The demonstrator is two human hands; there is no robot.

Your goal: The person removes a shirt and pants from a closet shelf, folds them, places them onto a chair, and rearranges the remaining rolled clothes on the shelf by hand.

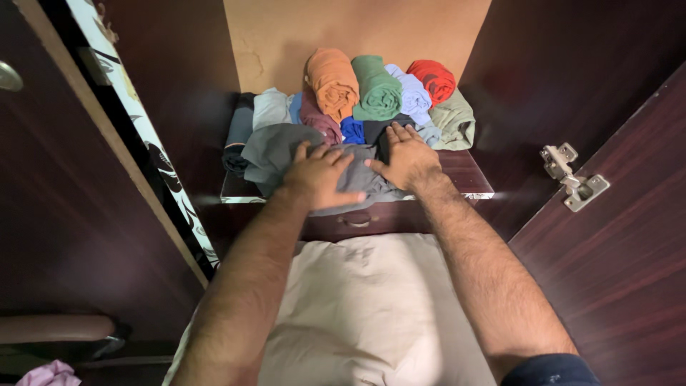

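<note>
grey garment (282,150) lies at the front edge of the wardrobe shelf (468,175), partly draped over the lip, in front of the rolled clothes. left hand (318,179) flat on it, fingers spread, palm pressing down, holding nothing pinched. right hand (409,159) also flat and open, fingers together pointing inward, on the grey cloth's right side where it meets a black piece (377,131). behind: orange roll (333,82), green roll (377,87), light blue roll (411,93), red roll (434,78), olive bundle (455,120) at right, dark blue folded stack (239,136) at left. small drawer handle (355,220) below the shelf, door hinge (575,177) on the right door. step looks like smoothing or pressing the grey piece into place on the shelf. next move seems to need a grip on the loose hanging edge so it does not slide off.
</note>
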